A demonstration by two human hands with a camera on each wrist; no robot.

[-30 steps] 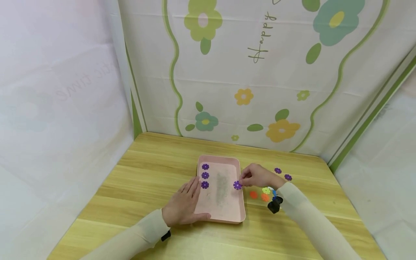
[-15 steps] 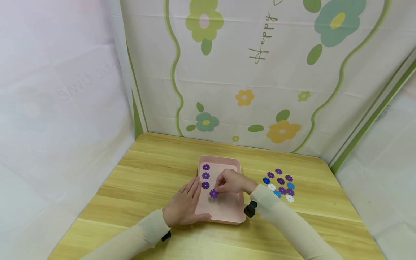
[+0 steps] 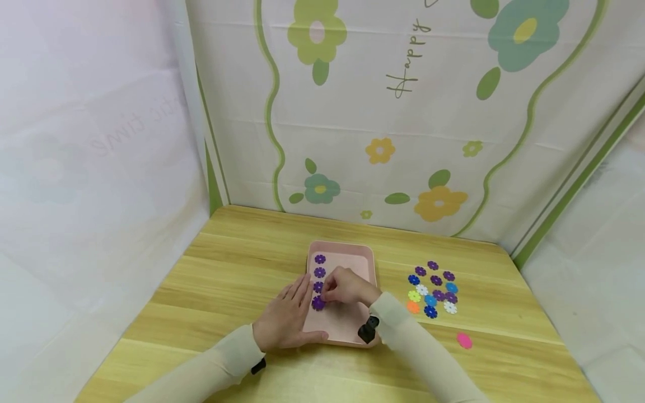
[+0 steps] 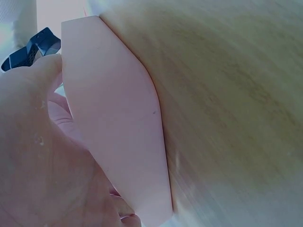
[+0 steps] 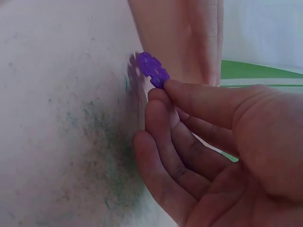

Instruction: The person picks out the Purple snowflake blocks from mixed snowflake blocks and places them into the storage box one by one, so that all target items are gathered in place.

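My right hand [image 3: 347, 286] pinches a purple flower-shaped plastic disc [image 3: 318, 303] between thumb and forefinger, low over the left side of the pink tray [image 3: 342, 329]. In the right wrist view this disc [image 5: 152, 69] stands tilted at the fingertips, near the tray's inner wall, its shadow close beside it. Several matching purple discs [image 3: 319, 259] lie in a column along the tray's left side, above the pinched one. My left hand [image 3: 284, 316] rests across the left rim with straight fingers. The left wrist view has the tray's outer wall [image 4: 118, 109] beside the palm.
Right of the tray, several loose discs lie on the wooden table [image 3: 242, 246]: purple [image 3: 435, 280], blue [image 3: 430, 312], white [image 3: 450, 307], yellow-green [image 3: 414, 296] and orange [image 3: 413, 307]. A pink disc [image 3: 464, 340] lies nearer the front. Printed cloth walls surround the table.
My right hand has carried the purple disc leftward from the tray's right rim to the bottom of the purple column. The loose discs have come into view behind it. My left hand stays put.
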